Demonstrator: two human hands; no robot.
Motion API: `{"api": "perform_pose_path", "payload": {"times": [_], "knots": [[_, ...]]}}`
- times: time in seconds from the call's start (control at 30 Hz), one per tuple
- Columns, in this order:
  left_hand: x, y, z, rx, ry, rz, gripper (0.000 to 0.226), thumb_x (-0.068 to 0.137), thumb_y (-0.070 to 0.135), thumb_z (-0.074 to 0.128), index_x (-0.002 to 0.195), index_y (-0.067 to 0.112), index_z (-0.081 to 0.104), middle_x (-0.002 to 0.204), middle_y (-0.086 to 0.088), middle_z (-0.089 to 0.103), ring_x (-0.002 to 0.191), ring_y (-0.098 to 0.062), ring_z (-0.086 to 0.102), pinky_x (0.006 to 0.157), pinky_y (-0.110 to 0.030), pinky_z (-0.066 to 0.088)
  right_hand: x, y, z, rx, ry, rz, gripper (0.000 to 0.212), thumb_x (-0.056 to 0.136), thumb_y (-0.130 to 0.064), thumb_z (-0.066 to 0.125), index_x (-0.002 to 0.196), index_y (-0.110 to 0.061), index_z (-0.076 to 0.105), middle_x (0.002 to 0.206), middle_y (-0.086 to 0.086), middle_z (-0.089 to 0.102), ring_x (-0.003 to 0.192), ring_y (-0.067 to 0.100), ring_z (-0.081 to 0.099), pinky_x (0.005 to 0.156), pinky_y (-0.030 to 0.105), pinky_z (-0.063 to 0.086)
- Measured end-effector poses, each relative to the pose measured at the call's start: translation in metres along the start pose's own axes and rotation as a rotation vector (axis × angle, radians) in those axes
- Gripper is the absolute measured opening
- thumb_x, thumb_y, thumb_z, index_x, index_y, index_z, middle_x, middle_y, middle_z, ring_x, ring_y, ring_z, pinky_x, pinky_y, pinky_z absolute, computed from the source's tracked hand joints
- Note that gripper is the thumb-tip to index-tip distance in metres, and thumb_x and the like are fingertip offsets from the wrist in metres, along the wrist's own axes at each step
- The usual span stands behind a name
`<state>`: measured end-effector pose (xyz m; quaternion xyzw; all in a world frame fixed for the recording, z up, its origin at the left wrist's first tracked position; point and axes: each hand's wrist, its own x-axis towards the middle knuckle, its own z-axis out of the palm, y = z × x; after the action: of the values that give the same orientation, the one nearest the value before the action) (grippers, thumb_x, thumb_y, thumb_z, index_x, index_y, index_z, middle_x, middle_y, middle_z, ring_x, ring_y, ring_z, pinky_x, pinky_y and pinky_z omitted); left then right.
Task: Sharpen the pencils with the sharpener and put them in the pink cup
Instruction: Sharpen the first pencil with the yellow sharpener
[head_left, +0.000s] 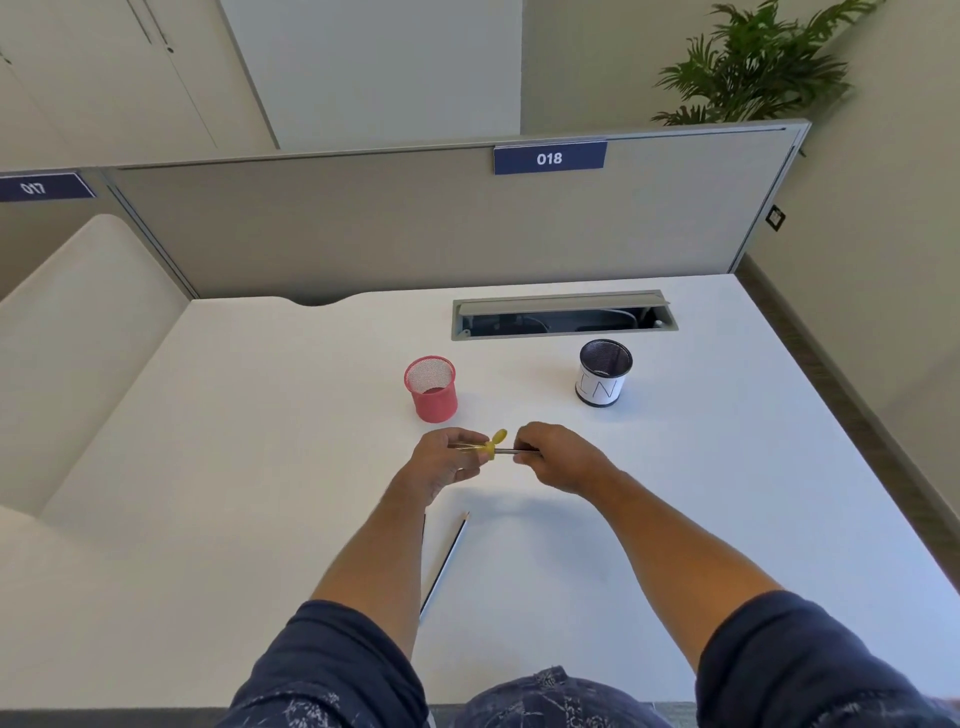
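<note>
Head view: pink cup (431, 389) and a labelled black cup (602, 373) stand toward the tabletop's (260, 415) far edge. A spare pencil (445, 561) lies near its front edge. Mid-table, left hand (441, 460) pinches the yellow sharpener (492, 444); right hand (558, 457) grips the inserted pencil (511, 451).

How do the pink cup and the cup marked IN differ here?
The pink cup is bare pink mesh; the cup marked IN is dark mesh wrapped in a white paper label. The pink one stands left, nearer the hands; the IN cup stands right, closer to the cable slot. Both are upright, with no pencils visible inside.
</note>
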<state>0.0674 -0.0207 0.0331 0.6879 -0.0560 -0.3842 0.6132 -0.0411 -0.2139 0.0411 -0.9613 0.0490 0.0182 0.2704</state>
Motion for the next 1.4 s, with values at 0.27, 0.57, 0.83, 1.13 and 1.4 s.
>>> {"api": "perform_pose_path", "payload": {"times": [0.27, 0.57, 0.83, 1.13, 1.4], "knots": [[-0.001, 0.002, 0.003, -0.039, 0.071, -0.06, 0.019, 0.094, 0.02, 0.071, 0.086, 0.003, 0.071, 0.072, -0.011, 0.059, 0.057, -0.016, 0.048, 0.058, -0.025, 0.047, -0.002, 0.001, 0.003, -0.218, 0.291, -0.195, 0.015, 0.094, -0.029, 0.066, 0.103, -0.019, 0.073, 0.085, 0.0, 0.064, 0.068, 0.025, 0.062, 0.053, 0.034, 0.048], [0.001, 0.0, 0.004, -0.04, 0.058, -0.064, 0.019, 0.093, 0.019, 0.072, 0.085, 0.001, 0.075, 0.07, -0.014, 0.06, 0.049, -0.012, 0.036, 0.052, -0.024, 0.036, -0.007, 0.005, 0.004, -0.19, 0.213, -0.168, 0.013, 0.099, -0.024, 0.059, 0.096, -0.013, 0.067, 0.088, 0.002, 0.066, 0.079, 0.026, 0.062, 0.061, 0.041, 0.051], [-0.003, 0.0, -0.001, 0.037, -0.014, -0.03, 0.015, 0.077, 0.004, 0.084, 0.09, 0.011, 0.082, 0.079, -0.01, 0.062, 0.072, -0.021, 0.049, 0.068, -0.025, 0.046, -0.004, 0.002, -0.001, -0.202, 0.043, -0.034, 0.022, 0.103, -0.029, 0.05, 0.105, -0.019, 0.069, 0.097, -0.001, 0.07, 0.088, 0.025, 0.062, 0.07, 0.035, 0.047], [-0.001, -0.005, -0.001, 0.066, 0.005, -0.003, 0.023, 0.07, 0.0, 0.087, 0.089, 0.014, 0.083, 0.084, -0.011, 0.071, 0.08, -0.022, 0.059, 0.082, -0.033, 0.051, 0.002, 0.0, -0.01, 0.111, -0.113, 0.139, 0.027, 0.1, -0.031, 0.056, 0.088, -0.018, 0.076, 0.068, -0.011, 0.059, 0.06, 0.005, 0.05, 0.055, 0.023, 0.035], [0.0, -0.003, 0.004, 0.098, 0.022, -0.022, 0.023, 0.073, 0.001, 0.085, 0.094, 0.006, 0.08, 0.076, -0.008, 0.068, 0.074, -0.022, 0.056, 0.076, -0.031, 0.051, -0.009, 0.004, -0.007, 0.145, -0.13, 0.114, 0.018, 0.092, -0.035, 0.067, 0.103, -0.021, 0.065, 0.076, -0.006, 0.063, 0.068, 0.01, 0.057, 0.063, 0.026, 0.047]]}}
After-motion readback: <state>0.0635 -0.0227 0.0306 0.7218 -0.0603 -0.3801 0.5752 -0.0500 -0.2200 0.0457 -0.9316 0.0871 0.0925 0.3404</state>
